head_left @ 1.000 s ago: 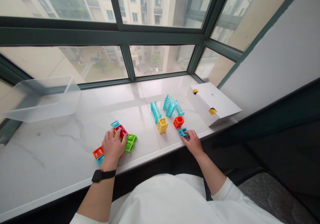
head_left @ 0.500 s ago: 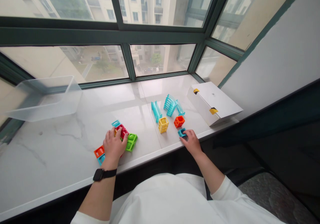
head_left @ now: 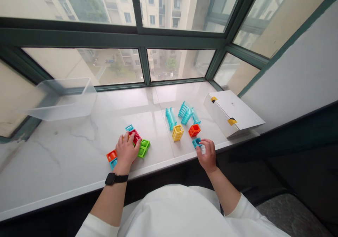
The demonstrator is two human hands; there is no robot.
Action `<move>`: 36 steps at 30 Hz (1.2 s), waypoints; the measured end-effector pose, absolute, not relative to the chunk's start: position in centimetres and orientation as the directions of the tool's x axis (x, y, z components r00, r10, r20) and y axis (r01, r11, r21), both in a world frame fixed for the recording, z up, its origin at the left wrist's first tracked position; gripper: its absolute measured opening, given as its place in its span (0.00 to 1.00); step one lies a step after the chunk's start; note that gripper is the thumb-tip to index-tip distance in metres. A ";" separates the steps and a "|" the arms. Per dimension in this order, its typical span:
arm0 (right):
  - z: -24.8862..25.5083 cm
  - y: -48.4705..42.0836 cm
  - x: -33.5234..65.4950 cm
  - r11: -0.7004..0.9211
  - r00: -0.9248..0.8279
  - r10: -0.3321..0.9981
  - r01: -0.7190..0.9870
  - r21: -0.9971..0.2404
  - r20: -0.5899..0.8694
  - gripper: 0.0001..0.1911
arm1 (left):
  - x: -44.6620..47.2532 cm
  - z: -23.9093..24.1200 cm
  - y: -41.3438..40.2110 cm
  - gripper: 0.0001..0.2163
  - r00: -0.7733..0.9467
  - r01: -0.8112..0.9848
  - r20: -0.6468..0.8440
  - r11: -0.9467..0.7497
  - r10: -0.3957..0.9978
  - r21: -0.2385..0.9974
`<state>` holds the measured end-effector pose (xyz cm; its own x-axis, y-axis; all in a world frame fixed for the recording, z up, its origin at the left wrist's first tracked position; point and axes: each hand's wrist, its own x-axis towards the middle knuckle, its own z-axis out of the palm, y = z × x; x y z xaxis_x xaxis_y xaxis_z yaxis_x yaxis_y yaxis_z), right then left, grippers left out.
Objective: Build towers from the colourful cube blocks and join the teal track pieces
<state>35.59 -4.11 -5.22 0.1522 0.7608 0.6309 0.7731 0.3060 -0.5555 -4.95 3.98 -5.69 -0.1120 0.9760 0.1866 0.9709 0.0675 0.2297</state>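
Fingers curved down, my left hand lies over a cluster of joined plastic building blocks and grips it around a red block. Green blocks show right of my thumb, an orange block and a blue one to the left. A light-blue piece is at the far end; my palm hides the middle. My right hand is at a small blue block, thumb and fingers apart, fingertips by its right side. Just behind it stand an orange-red block and a yellow stack.
Ribbed turquoise pieces lie behind the yellow stack. A white box with yellow-and-black tabs sits at the right, a clear plastic bin at the back left. The marble-patterned sill ends in a front edge by my body.
The view has turned slightly left, so everything sits further right. My right thumb and fingers have loosened from the small blue block, which stays in place. My left hand remains on the cluster.
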 end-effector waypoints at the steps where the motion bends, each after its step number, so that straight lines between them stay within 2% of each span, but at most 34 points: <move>1: -4.7 -4.1 35.0 0.347 0.134 0.750 0.753 -0.558 0.647 0.07 | -5.0 -5.7 4.0 0.27 -0.112 0.970 0.184 0.068 0.977 0.232; 6: -2.3 -4.4 31.2 0.535 -0.016 0.734 0.629 -0.565 0.678 0.07 | -5.0 -5.9 3.8 0.27 -0.105 0.967 0.179 0.058 0.978 0.248; 11: -2.0 -3.8 26.7 0.617 -0.270 0.784 0.434 -0.656 0.559 0.08 | -5.1 -5.8 4.1 0.27 -0.113 0.949 0.159 0.059 0.981 0.309; 14: -3.4 -2.8 24.4 0.589 -0.415 0.799 0.394 -0.706 0.435 0.09 | -6.5 -5.1 4.3 0.25 -0.119 0.884 0.156 0.033 0.981 0.466; 16: -4.8 -2.2 23.2 0.550 -0.452 0.817 0.422 -0.720 0.358 0.10 | -7.7 -4.4 4.2 0.23 -0.166 0.810 0.183 0.028 0.969 0.585; 18: -6.2 -1.8 22.3 0.501 -0.463 0.840 0.460 -0.733 0.284 0.11 | -8.9 -3.6 3.6 0.22 -0.222 0.771 0.224 0.030 0.949 0.636; 22: -7.7 -1.1 20.8 0.447 -0.463 0.862 0.502 -0.740 0.206 0.16 | -9.6 -3.1 1.8 0.19 -0.176 0.824 0.291 -0.021 0.940 0.566; 30: -7.9 1.6 17.4 0.498 -0.455 0.849 0.515 -0.698 0.270 0.30 | -5.6 -4.4 -0.5 0.11 0.050 0.876 0.367 -0.217 0.929 0.431; 36: -8.8 2.8 16.1 0.503 -0.473 0.843 0.530 -0.683 0.254 0.26 | -3.8 -6.0 -1.1 0.12 0.098 0.876 0.404 -0.271 0.910 0.399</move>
